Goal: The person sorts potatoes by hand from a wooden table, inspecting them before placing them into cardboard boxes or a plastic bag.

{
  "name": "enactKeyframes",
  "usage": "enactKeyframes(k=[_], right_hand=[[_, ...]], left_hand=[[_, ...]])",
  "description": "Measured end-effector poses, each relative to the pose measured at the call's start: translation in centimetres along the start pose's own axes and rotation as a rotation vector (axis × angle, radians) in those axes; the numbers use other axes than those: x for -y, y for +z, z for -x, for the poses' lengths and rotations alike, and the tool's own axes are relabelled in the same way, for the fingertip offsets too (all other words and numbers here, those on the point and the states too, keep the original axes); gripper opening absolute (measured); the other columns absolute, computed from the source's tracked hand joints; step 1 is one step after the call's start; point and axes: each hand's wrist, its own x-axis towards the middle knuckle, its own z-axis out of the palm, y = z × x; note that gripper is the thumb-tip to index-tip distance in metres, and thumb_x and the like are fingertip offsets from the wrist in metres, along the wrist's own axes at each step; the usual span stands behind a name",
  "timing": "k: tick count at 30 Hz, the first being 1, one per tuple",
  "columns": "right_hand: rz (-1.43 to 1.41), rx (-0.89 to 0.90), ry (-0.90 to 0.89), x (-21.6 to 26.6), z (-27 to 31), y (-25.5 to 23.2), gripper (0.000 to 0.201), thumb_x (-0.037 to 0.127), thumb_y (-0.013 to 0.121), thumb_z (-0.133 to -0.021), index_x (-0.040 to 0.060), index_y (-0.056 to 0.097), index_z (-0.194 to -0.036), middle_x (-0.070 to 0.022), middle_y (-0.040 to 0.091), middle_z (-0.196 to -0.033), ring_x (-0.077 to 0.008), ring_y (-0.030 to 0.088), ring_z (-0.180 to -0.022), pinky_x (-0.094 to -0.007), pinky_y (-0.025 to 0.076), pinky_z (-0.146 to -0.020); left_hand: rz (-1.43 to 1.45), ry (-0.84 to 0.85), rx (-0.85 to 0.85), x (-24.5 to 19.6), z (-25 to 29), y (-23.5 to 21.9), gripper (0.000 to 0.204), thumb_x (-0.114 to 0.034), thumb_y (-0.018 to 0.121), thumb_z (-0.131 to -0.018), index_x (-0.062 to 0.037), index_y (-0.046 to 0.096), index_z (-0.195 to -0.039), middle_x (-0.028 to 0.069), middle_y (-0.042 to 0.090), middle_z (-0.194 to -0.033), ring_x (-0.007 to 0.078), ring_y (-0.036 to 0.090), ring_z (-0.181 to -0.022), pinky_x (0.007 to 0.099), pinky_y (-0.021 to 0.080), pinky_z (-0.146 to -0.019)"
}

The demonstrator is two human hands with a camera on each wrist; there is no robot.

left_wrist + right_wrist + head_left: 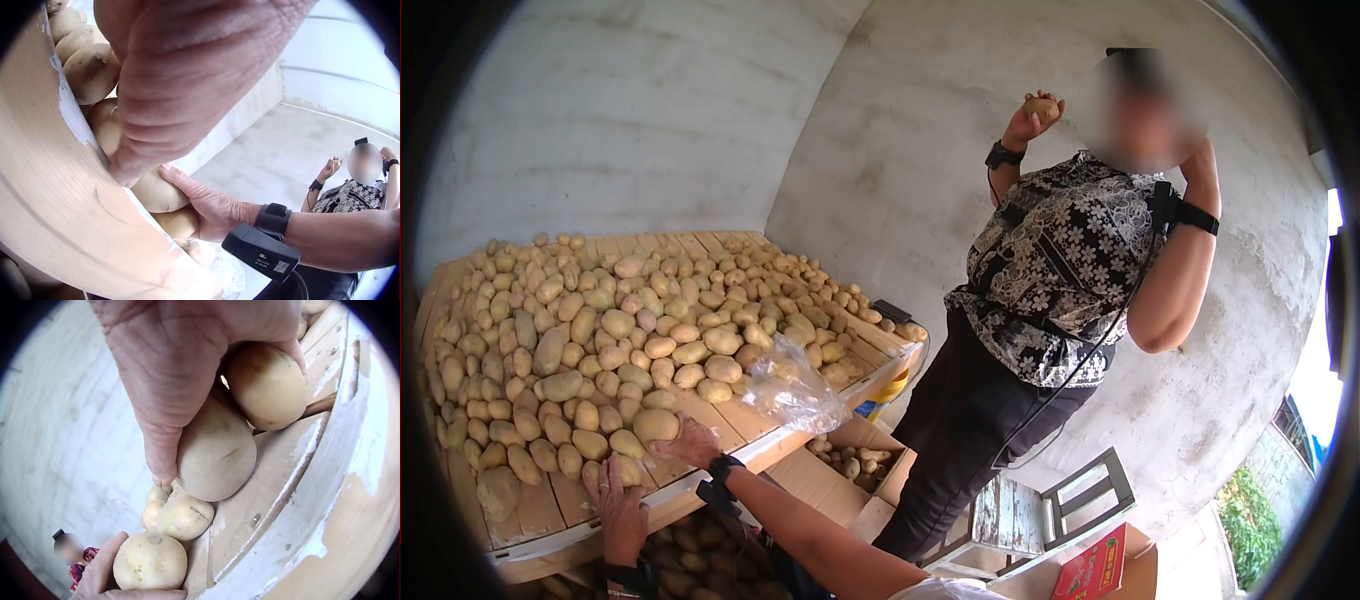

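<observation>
Many yellow-skinned potatoes (pixel 615 323) lie heaped on a slatted wooden table (pixel 725 418). At its near edge my right hand (pixel 690 443) grips two potatoes; the larger potato (pixel 219 453) sits against the thumb and another potato (pixel 267 386) under the fingers. Just left of it, my left hand (pixel 617 510) is at the table's edge, its thumb and finger around a pale potato (pixel 150 561). Much of that grip is hidden by the hand itself in the left wrist view. A clear plastic bag (pixel 795 390) lies right of my right hand.
Another person (pixel 1040 270) stands at the right, a potato (pixel 1041 109) in one raised hand. Behind the table's corner stands a cardboard box of potatoes (pixel 855 465). A worn wooden chair (pixel 1010 515) and a red box (pixel 1092 568) are lower right. More potatoes (pixel 700 555) lie below the table.
</observation>
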Motion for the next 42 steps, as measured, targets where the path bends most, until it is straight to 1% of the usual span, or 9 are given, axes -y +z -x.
enactKeyframes(k=[11,20,23,25,28,29,31,38,42], right_hand=[[0.039,-0.012,0.002,0.1,-0.2,0.1,0.089,0.062,0.068,-0.061,0.0021,0.044,-0.121,-0.0211,0.061,-0.106,-0.0334,0.058,-0.103,-0.0411,0.044,-0.089],[-0.065,-0.029,-0.013,-0.8,-0.6,0.6,0.090,0.061,0.071,-0.056,0.0019,0.048,-0.119,-0.0184,0.062,-0.104,-0.0319,0.059,-0.100,-0.0385,0.045,-0.088],[-0.041,-0.082,0.014,-1.5,-0.5,1.4,0.086,0.060,0.071,-0.057,0.0038,0.049,-0.118,-0.0189,0.063,-0.101,-0.0326,0.060,-0.097,-0.0386,0.046,-0.086],[-0.054,-0.079,-0.043,-1.7,-0.3,1.3,0.078,0.055,0.073,-0.059,0.0076,0.050,-0.117,-0.0194,0.061,-0.103,-0.0341,0.059,-0.096,-0.0393,0.046,-0.085],[-0.130,-0.071,-0.110,-1.6,0.7,1.2,0.072,0.049,0.074,-0.060,0.0105,0.050,-0.116,-0.0194,0.060,-0.105,-0.0356,0.057,-0.098,-0.0410,0.045,-0.085],[-0.131,-0.071,-0.108,-1.5,0.8,1.3,0.072,0.049,0.074,-0.060,0.0105,0.050,-0.116,-0.0194,0.060,-0.105,-0.0356,0.057,-0.098,-0.0410,0.045,-0.085],[0.005,-0.291,-0.194,-1.2,1.4,1.8,0.070,0.045,0.074,-0.060,0.0116,0.050,-0.117,-0.0183,0.061,-0.103,-0.0362,0.055,-0.100,-0.0425,0.045,-0.086],[-0.035,-0.280,-0.228,-0.7,2.3,1.2,0.072,0.043,0.073,-0.061,0.0123,0.048,-0.120,-0.0186,0.061,-0.103,-0.0376,0.054,-0.100,-0.0433,0.044,-0.087],[-0.063,-0.349,-0.242,-1.2,2.2,1.5,0.076,0.043,0.074,-0.059,0.0114,0.047,-0.123,-0.0186,0.061,-0.102,-0.0375,0.053,-0.102,-0.0433,0.042,-0.089]], left_hand=[[0.024,0.009,-0.001,0.1,0.1,-0.1,0.021,-0.004,0.068,-0.057,-0.0005,0.061,-0.076,0.0223,0.029,-0.140,0.0391,0.027,-0.129,0.0539,0.012,-0.109],[0.028,0.021,-0.004,0.0,0.1,-0.3,0.021,-0.003,0.068,-0.058,-0.0006,0.060,-0.078,0.0214,0.028,-0.141,0.0387,0.026,-0.129,0.0526,0.013,-0.109],[0.024,0.019,0.017,-0.5,-0.1,-0.8,0.030,-0.003,0.068,-0.059,-0.0014,0.060,-0.087,0.0211,0.028,-0.141,0.0385,0.027,-0.129,0.0527,0.013,-0.109],[-0.005,0.001,0.051,-1.0,-0.4,-1.4,0.047,-0.004,0.068,-0.059,-0.0031,0.057,-0.104,0.0203,0.028,-0.140,0.0383,0.028,-0.128,0.0535,0.012,-0.109],[-0.036,-0.014,0.068,-1.5,-0.7,-1.5,0.059,-0.005,0.069,-0.059,-0.0049,0.051,-0.116,0.0194,0.028,-0.140,0.0380,0.028,-0.128,0.0550,0.012,-0.108],[-0.036,-0.013,0.070,-1.5,-0.8,-1.3,0.059,-0.005,0.069,-0.059,-0.0049,0.051,-0.116,0.0194,0.028,-0.140,0.0380,0.028,-0.128,0.0550,0.012,-0.108],[-0.058,-0.048,0.046,-1.5,-1.0,-0.7,0.063,-0.007,0.070,-0.060,-0.0052,0.049,-0.119,0.0185,0.030,-0.139,0.0380,0.028,-0.128,0.0561,0.011,-0.108],[-0.163,-0.041,0.054,-2.2,-1.9,1.5,0.065,-0.011,0.072,-0.061,-0.0046,0.047,-0.121,0.0145,0.035,-0.135,0.0376,0.026,-0.129,0.0567,0.013,-0.107],[-0.141,-0.032,0.027,-2.8,-2.5,2.7,0.062,-0.009,0.071,-0.063,-0.0043,0.049,-0.120,0.0127,0.039,-0.132,0.0379,0.026,-0.129,0.0564,0.016,-0.105]])
